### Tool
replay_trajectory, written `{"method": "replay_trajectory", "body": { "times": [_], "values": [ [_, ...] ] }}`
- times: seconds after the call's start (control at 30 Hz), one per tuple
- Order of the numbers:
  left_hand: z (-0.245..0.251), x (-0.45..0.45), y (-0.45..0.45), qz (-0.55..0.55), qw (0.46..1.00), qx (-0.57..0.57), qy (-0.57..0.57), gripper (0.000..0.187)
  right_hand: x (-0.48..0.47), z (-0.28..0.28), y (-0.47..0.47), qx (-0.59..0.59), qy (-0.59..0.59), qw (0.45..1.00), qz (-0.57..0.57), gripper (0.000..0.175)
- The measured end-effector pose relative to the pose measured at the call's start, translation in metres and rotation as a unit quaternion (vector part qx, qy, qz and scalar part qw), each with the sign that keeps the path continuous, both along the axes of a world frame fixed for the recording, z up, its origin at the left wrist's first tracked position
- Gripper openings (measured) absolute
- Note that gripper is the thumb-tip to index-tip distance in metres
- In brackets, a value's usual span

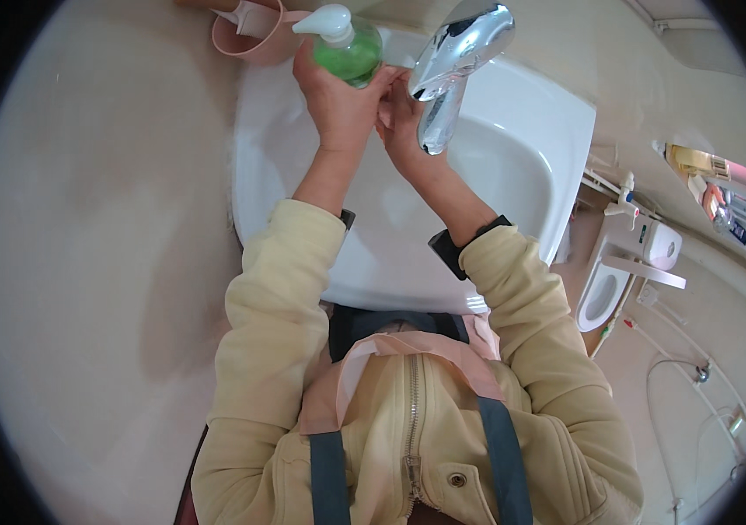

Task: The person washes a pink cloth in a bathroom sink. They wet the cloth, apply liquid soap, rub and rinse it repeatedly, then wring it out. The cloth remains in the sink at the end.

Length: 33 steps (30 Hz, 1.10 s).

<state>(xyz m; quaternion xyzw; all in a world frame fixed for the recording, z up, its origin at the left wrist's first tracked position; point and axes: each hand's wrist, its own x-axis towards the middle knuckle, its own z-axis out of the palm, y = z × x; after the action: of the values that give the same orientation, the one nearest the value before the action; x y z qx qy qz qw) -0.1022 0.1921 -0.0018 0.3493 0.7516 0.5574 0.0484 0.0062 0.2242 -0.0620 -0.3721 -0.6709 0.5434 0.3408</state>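
My left hand point(342, 110) is wrapped around the near side of a clear pump bottle point(354, 54) of green liquid, which has a white pump head. The bottle is at the back rim of a white washbasin point(406, 256), left of the chrome faucet point(461, 49). Close beside the bottle, my right hand point(407, 134) meets the fingertips of my left. Its fingers are bent and partly hidden by the faucet and my left hand, so whether it grips anything is unclear. Dark bands circle both wrists below the pushed-up sleeves.
A pink mug point(261, 42) with a white comb-like item point(256, 20) stands at the back left corner, against the wall. To the right are a toilet point(602, 295), a white valve pipe point(625, 197), a shelf with several toiletries point(714, 197) and a shower hose point(650, 400).
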Motion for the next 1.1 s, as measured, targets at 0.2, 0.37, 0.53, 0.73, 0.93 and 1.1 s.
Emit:
{"method": "replay_trajectory", "body": {
  "times": [0.2,0.37,0.53,0.73,0.93,1.1],
  "values": [
    [-0.005,-0.002,0.011,0.04,0.998,-0.021,0.05,0.087,-0.002,0.015,-0.006,-0.06,0.054,0.997,0.008,0.021],
    [0.01,-0.008,-0.002,0.022,1.0,-0.005,0.009,0.079,-0.01,0.026,0.0,0.07,0.043,0.997,0.006,0.03],
    [0.006,-0.011,-0.034,0.045,0.998,-0.021,0.025,0.077,-0.037,0.019,0.013,0.264,0.034,0.961,-0.073,0.023],
    [0.003,-0.017,-0.095,0.06,0.995,-0.058,0.049,0.095,-0.063,0.038,0.022,0.381,-0.201,0.9,-0.061,0.022],
    [0.006,-0.019,-0.121,0.062,0.995,-0.082,0.006,0.096,-0.081,0.027,-0.005,0.378,-0.198,0.904,-0.013,0.029],
    [0.005,-0.016,-0.122,0.041,0.996,-0.08,0.029,0.094,-0.057,0.02,0.008,0.327,-0.115,0.937,0.034,0.034]
  ]
}}
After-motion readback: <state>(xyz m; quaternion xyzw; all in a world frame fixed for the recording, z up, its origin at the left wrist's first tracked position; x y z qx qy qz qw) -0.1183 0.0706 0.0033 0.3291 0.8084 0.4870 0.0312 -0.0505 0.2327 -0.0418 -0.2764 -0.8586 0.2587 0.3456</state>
